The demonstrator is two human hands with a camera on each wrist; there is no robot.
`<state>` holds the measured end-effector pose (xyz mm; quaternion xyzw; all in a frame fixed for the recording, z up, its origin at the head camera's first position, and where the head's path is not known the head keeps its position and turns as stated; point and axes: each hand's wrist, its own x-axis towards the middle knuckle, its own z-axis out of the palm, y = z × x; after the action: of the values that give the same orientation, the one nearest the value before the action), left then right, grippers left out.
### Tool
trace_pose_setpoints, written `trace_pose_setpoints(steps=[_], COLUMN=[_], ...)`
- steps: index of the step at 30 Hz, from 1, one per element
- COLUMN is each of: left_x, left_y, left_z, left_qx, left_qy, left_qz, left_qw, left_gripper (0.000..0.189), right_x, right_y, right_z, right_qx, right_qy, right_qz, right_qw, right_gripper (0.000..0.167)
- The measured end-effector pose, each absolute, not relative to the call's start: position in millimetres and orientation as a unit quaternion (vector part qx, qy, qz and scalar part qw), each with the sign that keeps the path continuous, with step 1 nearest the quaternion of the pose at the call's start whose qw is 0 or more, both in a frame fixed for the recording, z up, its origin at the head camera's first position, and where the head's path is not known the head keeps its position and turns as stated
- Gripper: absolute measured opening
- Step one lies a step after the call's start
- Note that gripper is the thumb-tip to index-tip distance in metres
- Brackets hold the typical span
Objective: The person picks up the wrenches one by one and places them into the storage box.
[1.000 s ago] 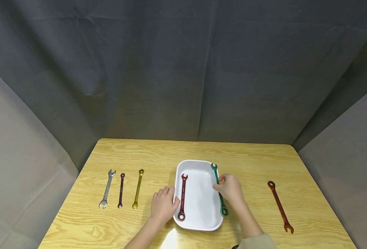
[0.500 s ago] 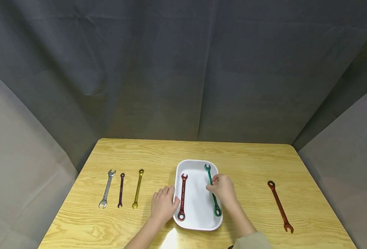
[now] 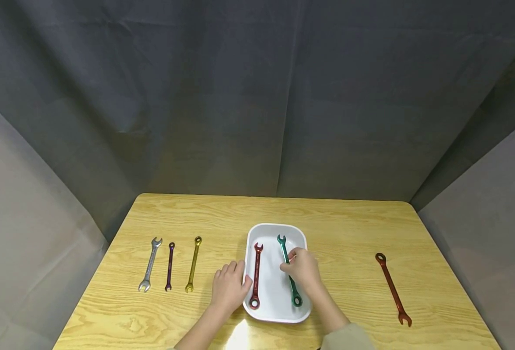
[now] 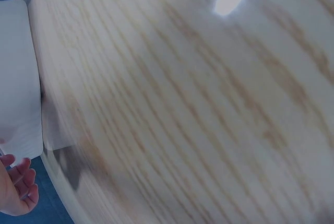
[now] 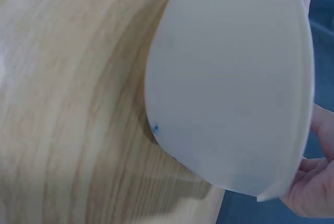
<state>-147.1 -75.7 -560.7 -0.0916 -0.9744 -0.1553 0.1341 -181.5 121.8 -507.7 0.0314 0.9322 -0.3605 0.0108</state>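
Wood-grained tabletop [image 3: 340, 233] bears a tray [image 3: 275, 224], its left rim held by my left hand [image 3: 229, 287], thumb over the edge. My right hand [image 3: 304, 270], the nearer, pinches the green wrench [image 3: 292, 286] mid-shaft within the tray; contact with its floor cannot be told. Long axis runs near to far, forked end tipped left, apart from the red wrench [image 3: 256, 277].

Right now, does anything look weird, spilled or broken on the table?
One small thing: a tiny blue smudge on the outside of the white, round-cornered tray, in the right wrist view. It looks odd because the tray is otherwise plain white there. I can't tell what made it. Nothing looks spilled or broken.
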Motion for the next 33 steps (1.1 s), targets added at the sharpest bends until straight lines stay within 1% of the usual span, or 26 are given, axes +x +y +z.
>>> trace_pose_setpoints(steps=[13, 20, 26, 33], left_x=[-147, -147, -147, -147], left_y=[-76, -76, -76, -76], left_z=[-561, -561, -560, -559], left_qx=[-0.089, -0.088, -0.084, -0.083], left_qy=[-0.975, -0.975, -0.977, -0.977], left_qz=[-0.156, -0.155, -0.157, -0.159], left_qw=[0.133, 0.132, 0.117, 0.114], left_gripper=[0.033, 0.032, 0.035, 0.035], right_x=[-177, -175, -176, -175], right_y=[110, 105, 100, 93], right_z=[-524, -531, -539, -543], right_qx=[0.021, 0.021, 0.023, 0.039], right_qy=[0.936, 0.934, 0.937, 0.935], right_qz=[-0.350, -0.357, -0.349, -0.352], right_qw=[-0.003, 0.006, 0.007, 0.025], right_gripper=[0.022, 0.022, 0.023, 0.024])
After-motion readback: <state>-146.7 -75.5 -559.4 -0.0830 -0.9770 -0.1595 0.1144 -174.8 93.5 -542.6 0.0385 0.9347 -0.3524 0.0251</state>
